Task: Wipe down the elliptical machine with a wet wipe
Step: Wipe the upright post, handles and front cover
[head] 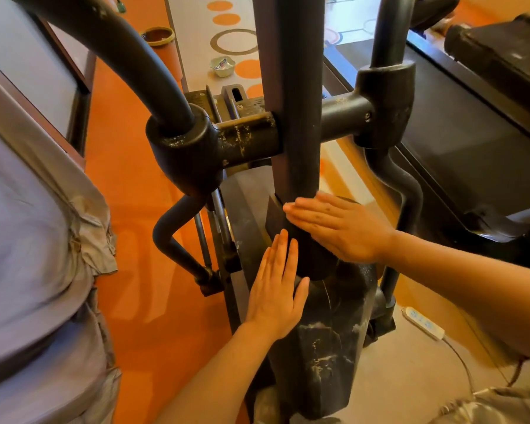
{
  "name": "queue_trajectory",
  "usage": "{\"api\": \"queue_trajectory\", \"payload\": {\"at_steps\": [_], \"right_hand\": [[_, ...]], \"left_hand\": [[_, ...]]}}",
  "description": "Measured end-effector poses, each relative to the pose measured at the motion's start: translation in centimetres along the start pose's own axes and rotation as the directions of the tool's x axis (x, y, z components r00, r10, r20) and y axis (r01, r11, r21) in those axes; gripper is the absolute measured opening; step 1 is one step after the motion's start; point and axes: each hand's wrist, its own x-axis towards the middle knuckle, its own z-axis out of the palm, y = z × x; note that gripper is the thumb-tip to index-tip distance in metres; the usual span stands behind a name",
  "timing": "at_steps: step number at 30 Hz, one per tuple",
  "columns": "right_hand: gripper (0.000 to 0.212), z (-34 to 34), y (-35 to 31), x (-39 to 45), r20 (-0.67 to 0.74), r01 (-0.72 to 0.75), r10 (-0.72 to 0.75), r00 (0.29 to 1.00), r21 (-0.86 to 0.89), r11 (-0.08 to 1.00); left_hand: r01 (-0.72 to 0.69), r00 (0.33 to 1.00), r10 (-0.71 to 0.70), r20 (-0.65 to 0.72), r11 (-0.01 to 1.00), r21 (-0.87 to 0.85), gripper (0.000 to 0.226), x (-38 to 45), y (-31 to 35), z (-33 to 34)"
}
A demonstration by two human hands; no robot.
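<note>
The black elliptical machine [294,96] fills the middle of the view, with a tall centre post, a cross tube and two swing arms. Its lower housing [325,341] is scuffed with pale marks. My left hand [276,289] lies flat, fingers straight, against the left side of the housing just below the post. My right hand [337,228] lies flat across the base of the post, fingers pointing left. No wet wipe shows under or in either hand.
A treadmill [471,123] stands close on the right. A white power strip [423,322] with its cable lies on the floor at lower right. A small bowl [222,66] and an orange tube [162,47] sit beyond the machine. Grey cloth [43,240] hangs at left.
</note>
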Motion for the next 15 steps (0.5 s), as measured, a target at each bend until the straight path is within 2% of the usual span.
{"api": "queue_trajectory", "payload": {"at_steps": [2, 4, 6, 9, 12, 15], "right_hand": [[0.053, -0.8, 0.7, 0.0, 0.11, 0.066, -0.063, 0.992, -0.023, 0.998], [0.053, -1.5, 2.0, 0.6, 0.13, 0.143, -0.128, 0.983, -0.114, 0.983], [0.05, -2.6, 3.1, 1.7, 0.068, 0.175, -0.163, 0.984, -0.254, 0.951], [0.047, -4.9, 4.6, 3.8, -0.083, 0.106, -0.148, 0.986, -0.379, 0.919], [0.048, -5.7, 5.0, 4.6, -0.192, 0.027, -0.107, 0.975, -0.377, 0.926], [0.05, -3.0, 3.4, 3.3, -0.149, 0.125, -0.173, 0.974, -0.286, 0.95]], "left_hand": [[0.004, 1.0, -0.005, 0.008, 1.0, 0.018, 0.075, 0.0, 0.1, 0.0], [0.01, 1.0, -0.011, 0.007, 0.999, 0.03, 0.075, 0.0, 0.1, -0.1], [0.022, 1.0, -0.021, -0.008, 0.999, 0.03, 0.074, -0.1, 0.3, -0.3], [0.054, 0.998, -0.054, -0.033, 0.998, 0.013, 0.071, -0.2, 1.0, -0.5], [0.086, 0.994, -0.087, -0.067, 0.996, -0.013, 0.069, -0.2, 1.8, -0.6], [0.128, 0.988, -0.13, -0.078, 0.991, -0.033, 0.071, 0.3, 2.8, -0.9]]}}
